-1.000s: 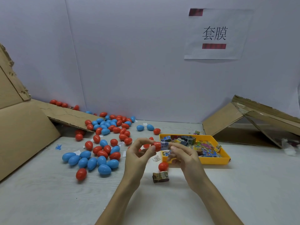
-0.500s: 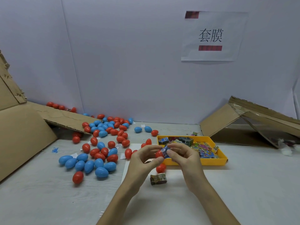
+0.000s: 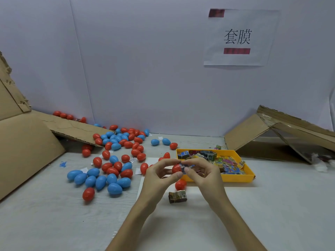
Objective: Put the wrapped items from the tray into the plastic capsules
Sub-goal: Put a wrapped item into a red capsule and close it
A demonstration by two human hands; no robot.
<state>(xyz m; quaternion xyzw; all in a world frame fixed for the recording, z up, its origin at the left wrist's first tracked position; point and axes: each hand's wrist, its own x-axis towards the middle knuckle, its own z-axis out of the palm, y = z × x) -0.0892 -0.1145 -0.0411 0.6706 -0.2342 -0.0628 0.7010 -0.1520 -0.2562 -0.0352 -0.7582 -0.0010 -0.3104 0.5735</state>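
My left hand (image 3: pixel 160 175) pinches a red capsule half (image 3: pixel 176 168) between thumb and fingers. My right hand (image 3: pixel 203 173) pinches a blue wrapped item (image 3: pixel 184 167) and pushes it against the half's open mouth. Both hands meet just in front of the yellow tray (image 3: pixel 235 178), which holds several wrapped items (image 3: pixel 224 163). Another red capsule half (image 3: pixel 180 184) lies on the table under my hands. A brown wrapped item (image 3: pixel 178 196) lies near it.
Many red and blue capsules (image 3: pixel 112 165) are scattered over the left of the table. Cardboard sheets (image 3: pixel 23 147) lean at the left and a folded cardboard box (image 3: pixel 282 138) lies at the right. A paper sign (image 3: pixel 237 37) hangs on the back wall.
The hands have closed together and the blue wrapped item has gone from beside the red half to partly inside its mouth. The view shifted slightly.
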